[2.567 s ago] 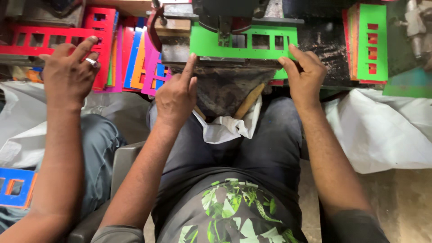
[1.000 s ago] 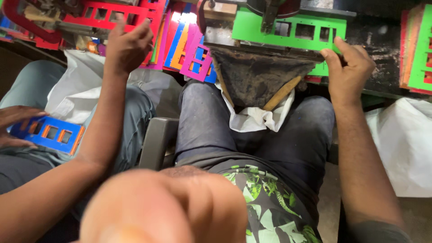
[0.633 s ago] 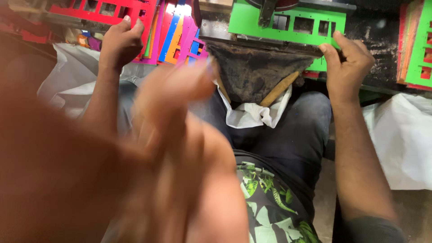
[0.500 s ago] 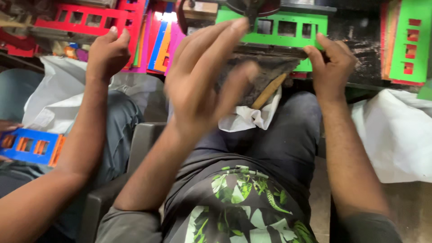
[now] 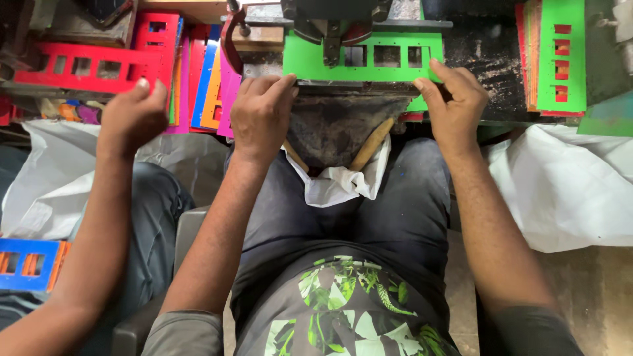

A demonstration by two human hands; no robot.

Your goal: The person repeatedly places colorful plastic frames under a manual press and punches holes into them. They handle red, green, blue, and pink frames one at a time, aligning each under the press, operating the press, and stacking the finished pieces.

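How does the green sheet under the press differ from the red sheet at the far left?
The flat green plastic sheet with rectangular cut-outs lies under the dark metal press, held at its near edge by the person's left hand and right hand. The flat red plastic sheet with rectangular cut-outs lies apart on the left, with a co-worker's hand at its near edge. The green one shows three windows, the red more. Both are thin, bright punched panels.
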